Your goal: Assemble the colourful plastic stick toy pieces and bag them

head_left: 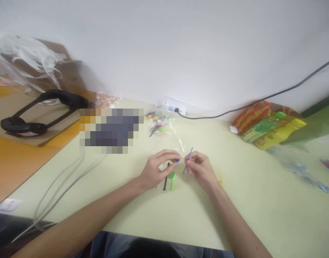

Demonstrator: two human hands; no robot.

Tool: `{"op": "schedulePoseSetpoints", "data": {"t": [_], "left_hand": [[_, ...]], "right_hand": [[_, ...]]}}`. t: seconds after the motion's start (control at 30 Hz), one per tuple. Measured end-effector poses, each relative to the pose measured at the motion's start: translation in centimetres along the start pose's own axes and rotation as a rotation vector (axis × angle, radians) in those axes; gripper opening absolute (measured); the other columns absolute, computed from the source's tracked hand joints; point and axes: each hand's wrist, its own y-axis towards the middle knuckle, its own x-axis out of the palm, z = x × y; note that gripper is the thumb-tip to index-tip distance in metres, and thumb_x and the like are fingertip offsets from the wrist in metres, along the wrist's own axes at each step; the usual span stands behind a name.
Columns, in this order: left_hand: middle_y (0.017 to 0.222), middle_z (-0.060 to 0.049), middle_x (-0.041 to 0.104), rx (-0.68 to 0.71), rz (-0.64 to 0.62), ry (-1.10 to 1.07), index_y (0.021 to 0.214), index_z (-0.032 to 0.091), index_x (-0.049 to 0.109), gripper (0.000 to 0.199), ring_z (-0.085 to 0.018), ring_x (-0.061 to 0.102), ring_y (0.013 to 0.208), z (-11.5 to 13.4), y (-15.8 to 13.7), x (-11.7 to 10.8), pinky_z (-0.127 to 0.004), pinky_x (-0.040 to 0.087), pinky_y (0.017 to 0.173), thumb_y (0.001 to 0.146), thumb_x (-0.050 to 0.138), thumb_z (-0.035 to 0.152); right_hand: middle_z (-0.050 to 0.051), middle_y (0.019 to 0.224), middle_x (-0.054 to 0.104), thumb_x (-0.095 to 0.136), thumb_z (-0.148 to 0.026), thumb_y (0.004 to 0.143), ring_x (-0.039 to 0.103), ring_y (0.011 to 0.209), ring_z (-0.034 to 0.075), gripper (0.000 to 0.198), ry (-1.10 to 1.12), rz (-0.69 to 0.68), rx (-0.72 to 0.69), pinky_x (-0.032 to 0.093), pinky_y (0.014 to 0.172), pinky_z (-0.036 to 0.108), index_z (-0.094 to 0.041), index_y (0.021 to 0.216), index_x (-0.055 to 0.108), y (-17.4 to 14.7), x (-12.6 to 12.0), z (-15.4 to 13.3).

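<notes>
My left hand [160, 165] is closed in a pinch on a small blue piece [177, 160], mostly hidden by the fingertips. A thin blue plastic stick [191, 152] is held slanted between the thumb and fingers of my right hand [199, 165]. The two hands face each other just above the table, with a small gap between them. Beneath my left hand lie a black stick [165, 182], a green stick [172, 184] and a round green piece [171, 175]. Beside my right wrist is a thin yellow piece [221, 179], partly covered.
Behind the hands, clear plastic bags hold several coloured pieces [159, 125]. A power strip [171, 106] with a black cable [220, 115] sits by the wall. Drink bottles [280, 134] lie at right. A pixelated dark object [113, 130], pale cables [70, 182] and a black headband-like frame [57, 96] are left.
</notes>
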Motion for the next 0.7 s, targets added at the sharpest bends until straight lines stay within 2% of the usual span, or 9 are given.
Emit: {"op": "schedulePoseSetpoints", "data": {"t": [0.13, 0.3, 0.5, 0.7], "left_hand": [[0.112, -0.009, 0.076, -0.028, -0.019, -0.042, 0.116, 0.019, 0.072, 0.023, -0.019, 0.072, 0.104, -0.12, -0.07, 0.20, -0.033, 0.059, 0.094, 0.095, 0.064, 0.017], [0.109, -0.007, 0.077, -0.119, -0.065, -0.084, 0.120, 0.019, 0.070, 0.026, -0.017, 0.073, 0.096, -0.21, -0.14, 0.08, -0.029, 0.060, 0.088, 0.095, 0.067, 0.020], [0.113, -0.009, 0.075, -0.098, -0.085, -0.104, 0.120, 0.019, 0.070, 0.025, -0.019, 0.072, 0.103, -0.29, -0.14, 0.11, -0.032, 0.058, 0.092, 0.095, 0.066, 0.019], [0.113, -0.009, 0.074, -0.033, -0.018, -0.033, 0.116, 0.020, 0.073, 0.024, -0.018, 0.070, 0.105, -0.34, -0.05, 0.10, -0.032, 0.057, 0.095, 0.093, 0.069, 0.016]], "right_hand": [[-0.003, 0.051, 0.058, 0.088, -0.050, 0.067, 0.050, 0.043, 0.011, 0.036, 0.031, -0.080, 0.040, 0.039, 0.044, 0.025, -0.021, 0.076, 0.068, 0.11, 0.69, -0.04], [-0.003, 0.058, 0.061, 0.088, -0.048, 0.068, 0.053, 0.046, 0.011, 0.035, 0.086, -0.083, 0.044, 0.040, 0.047, 0.024, -0.020, 0.079, 0.069, -0.15, 0.78, -0.23], [-0.002, 0.062, 0.063, 0.087, -0.045, 0.071, 0.057, 0.053, 0.012, 0.032, 0.093, -0.115, 0.037, 0.042, 0.052, 0.024, -0.021, 0.082, 0.070, -0.20, 0.48, -0.27], [-0.002, 0.063, 0.063, 0.089, -0.046, 0.069, 0.056, 0.055, 0.012, 0.033, 0.113, -0.131, 0.063, 0.043, 0.054, 0.026, -0.021, 0.081, 0.071, -0.28, 0.54, -0.33]]}}
